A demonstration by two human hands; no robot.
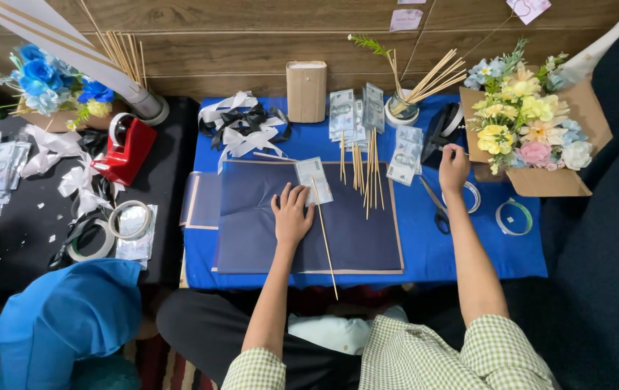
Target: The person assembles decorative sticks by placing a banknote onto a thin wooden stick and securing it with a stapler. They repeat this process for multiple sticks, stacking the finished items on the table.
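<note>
On blue table [425, 253]: one navy paper sheet [353, 231], one long wooden skewer [326, 242]. Left hand [292, 215] flat, fingers spread, pressing paper banknote [314, 180]; right hand [454, 167] loosely curled at black tape dispenser [441, 130], grip unclear.

Bright, even overhead light; soft shadows, sharp focus, slight edge distortion.

A craft workspace for making gift bouquets: a low blue-clothed desk [425, 253] carries thin wooden skewers [367, 173], curled black and white ribbon bows [241, 130], paper banknotes [356, 112], and a pastel flower bouquet in brown paper [526, 130].
</note>
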